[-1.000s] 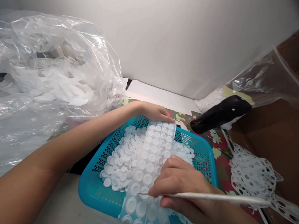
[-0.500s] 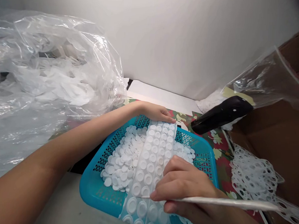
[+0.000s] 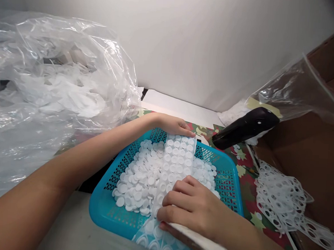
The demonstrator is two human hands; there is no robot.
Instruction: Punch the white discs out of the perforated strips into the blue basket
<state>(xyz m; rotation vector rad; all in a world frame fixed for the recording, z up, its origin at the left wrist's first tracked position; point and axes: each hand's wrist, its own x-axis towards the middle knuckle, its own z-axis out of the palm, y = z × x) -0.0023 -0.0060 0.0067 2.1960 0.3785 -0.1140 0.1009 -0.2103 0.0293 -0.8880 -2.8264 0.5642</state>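
Note:
A translucent plastic strip (image 3: pixel 179 152) with rows of round white discs lies lengthwise across a blue perforated basket (image 3: pixel 102 215). My left hand (image 3: pixel 176 125) grips the strip's far end at the basket's back rim, with the thumb on top. Over the near half of the strip, my right hand (image 3: pixel 190 202) is closed around a thin stick wrapped in white (image 3: pixel 199 240). Its back end sticks out toward me, and its tip is hidden under my fingers. Loose white discs (image 3: pixel 137 179) are heaped in the basket beneath the strip.
A large clear plastic bag (image 3: pixel 72 93) of white pieces fills the left. Right of the basket are a black handheld device (image 3: pixel 246 128), a pile of perforated plastic scraps (image 3: pixel 281 200) and a cardboard box (image 3: pixel 301 148). A white wall (image 3: pixel 188 47) stands behind.
My right hand has turned and moved slightly left over the strip. The stick's back end has swung from pointing right to pointing toward me. My left hand stays in place.

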